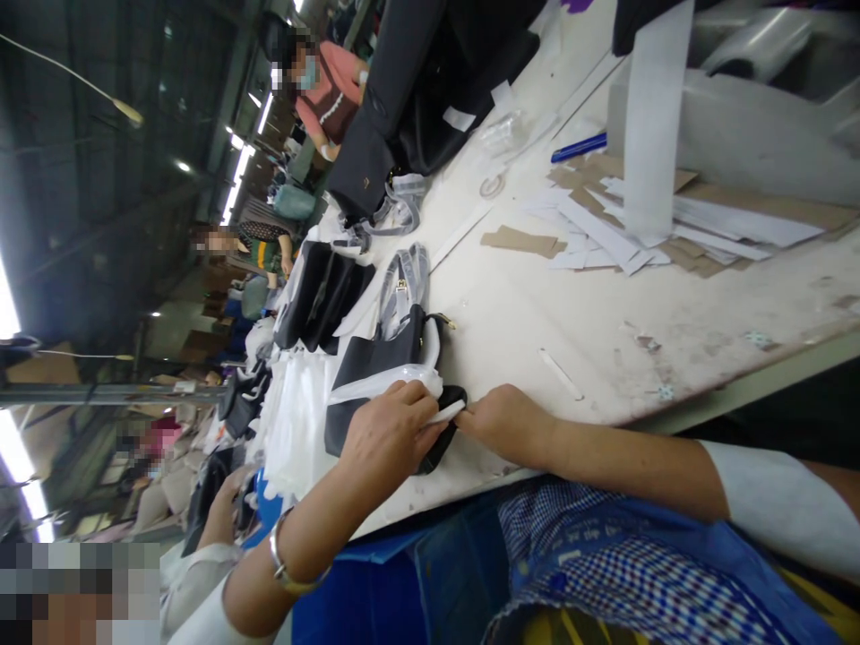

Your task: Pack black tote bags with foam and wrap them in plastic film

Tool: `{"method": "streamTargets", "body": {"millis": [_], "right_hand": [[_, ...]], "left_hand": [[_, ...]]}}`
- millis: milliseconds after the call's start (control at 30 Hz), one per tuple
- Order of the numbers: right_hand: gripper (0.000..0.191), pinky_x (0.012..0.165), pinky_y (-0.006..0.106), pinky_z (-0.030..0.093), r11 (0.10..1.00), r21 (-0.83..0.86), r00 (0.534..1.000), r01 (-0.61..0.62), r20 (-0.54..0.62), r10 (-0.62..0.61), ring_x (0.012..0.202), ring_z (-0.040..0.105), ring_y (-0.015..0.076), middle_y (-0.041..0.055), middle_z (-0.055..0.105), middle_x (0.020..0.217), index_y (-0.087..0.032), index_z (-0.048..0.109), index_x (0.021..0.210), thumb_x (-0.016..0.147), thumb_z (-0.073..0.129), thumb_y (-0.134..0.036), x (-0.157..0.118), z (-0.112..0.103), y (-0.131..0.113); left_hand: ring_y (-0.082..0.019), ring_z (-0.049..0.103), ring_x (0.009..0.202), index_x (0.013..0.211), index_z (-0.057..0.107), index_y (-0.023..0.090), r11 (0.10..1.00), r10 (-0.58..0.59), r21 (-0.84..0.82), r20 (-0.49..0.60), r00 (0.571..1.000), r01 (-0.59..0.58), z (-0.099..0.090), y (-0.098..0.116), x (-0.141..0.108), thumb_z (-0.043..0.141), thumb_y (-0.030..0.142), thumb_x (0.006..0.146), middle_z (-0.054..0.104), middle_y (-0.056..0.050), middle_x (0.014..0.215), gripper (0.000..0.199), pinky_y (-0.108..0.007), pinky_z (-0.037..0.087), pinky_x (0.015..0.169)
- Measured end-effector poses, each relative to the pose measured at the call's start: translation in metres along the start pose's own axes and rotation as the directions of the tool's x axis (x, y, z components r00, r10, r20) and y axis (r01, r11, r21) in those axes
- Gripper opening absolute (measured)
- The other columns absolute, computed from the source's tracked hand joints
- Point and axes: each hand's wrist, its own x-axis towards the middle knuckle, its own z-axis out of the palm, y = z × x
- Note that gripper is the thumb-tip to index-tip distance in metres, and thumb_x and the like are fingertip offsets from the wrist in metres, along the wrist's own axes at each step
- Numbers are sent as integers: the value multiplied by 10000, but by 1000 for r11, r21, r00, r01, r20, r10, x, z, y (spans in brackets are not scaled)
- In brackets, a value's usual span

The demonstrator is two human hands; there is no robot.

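Note:
A black bag (348, 421) lies on the white table (511, 340), with white wrapping across it and a plastic-wrapped strap (417, 269) with gold hardware stretching from its top. My left hand (390, 430), with a bracelet at its wrist, is closed on a narrow white strip (449, 413) at the bag's near end. Close on the right, my right hand (507, 424) pinches at a black edge by the strip's tip. Its fingertips partly hide what they grip.
Folded black pieces (315, 296) and white wrapping (299, 421) lie left of the bag. Paper and card strips (605, 224), a blue pen (579, 147) and larger black bags (430, 90) are farther off. Other people are beyond; a co-worker's arm (221, 511) shows at lower left.

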Motion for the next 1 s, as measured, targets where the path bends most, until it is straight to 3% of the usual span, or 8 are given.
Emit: {"method": "streamTargets", "body": {"millis": [200, 300, 400, 533, 700, 800, 900, 1000], "right_hand": [[231, 554, 286, 385, 995, -65, 995, 72, 77, -67, 695, 694, 237, 103, 743, 776, -148, 712, 933, 924, 481, -137, 3, 6, -3], [255, 568, 297, 404, 998, -60, 996, -5, 90, 11, 729, 704, 251, 102, 751, 797, -157, 725, 861, 924, 478, -144, 4, 5, -2], [303, 603, 295, 428, 995, -31, 994, -94, 45, 95, 750, 707, 245, 114, 753, 802, -160, 725, 841, 963, 455, -226, 2, 2, 2], [268, 677, 290, 465, 991, 95, 994, -98, -45, 103, 792, 706, 223, 100, 759, 888, -164, 709, 918, 974, 463, -255, -3, 1, 6], [227, 876, 313, 493, 923, 373, 985, 97, -169, -35, 983, 679, 203, 79, 737, 1063, -166, 704, 1073, 935, 523, -167, -2, 16, 4], [235, 916, 338, 502, 891, 446, 983, 80, -184, 4, 1006, 671, 213, 83, 725, 1102, -162, 697, 1111, 906, 586, -187, 1, 27, 0], [228, 909, 345, 514, 892, 451, 983, 31, -177, 56, 991, 675, 222, 85, 730, 1089, -160, 709, 1097, 898, 602, -193, 2, 31, -3], [236, 878, 343, 532, 897, 442, 982, -29, -154, 107, 960, 692, 226, 72, 743, 1062, -177, 717, 1091, 894, 588, -176, 2, 32, -6]], "left_hand": [[-281, 638, 861, 823, 684, 124, 972, -79, 234, 238, 968, 22, 18, 31, 17, 547, 52, 877, 642, -122, 880, 164, -364, 500, 670], [-272, 660, 858, 819, 682, 92, 972, -81, 234, 317, 945, 5, 31, 35, 21, 542, -23, 841, 638, -136, 870, 183, -342, 517, 684], [-261, 659, 876, 866, 665, 102, 982, -44, 187, 304, 952, -14, 40, 25, 10, 569, -8, 831, 631, -126, 948, 150, -329, 536, 691], [-206, 652, 912, 1013, 602, 164, 999, -30, 26, 187, 982, 26, 49, 12, -15, 562, 110, 898, 620, -71, 1015, 133, -291, 551, 752], [-130, 660, 924, 1219, 498, 229, 977, -116, -188, -88, 989, 98, 65, 4, -37, 542, 173, 932, 564, -51, 1237, 295, -225, 564, 752], [-132, 660, 870, 1173, 532, 236, 906, -276, -399, -297, 914, 143, 81, -3, -49, 637, 297, 897, 562, -55, 1228, 301, -269, 579, 794], [-223, 643, 1028, 1136, 563, 213, 846, -408, -507, -413, 815, 166, 104, -4, -65, 727, 448, 809, 604, -92, 1168, 435, -377, 554, 911], [-335, 472, 1322, 1384, 423, 185, 855, -418, -483, -426, 803, 189, 138, 3, -80, 773, 537, 723, 519, -184, 1381, 827, -533, 397, 1094]]}}
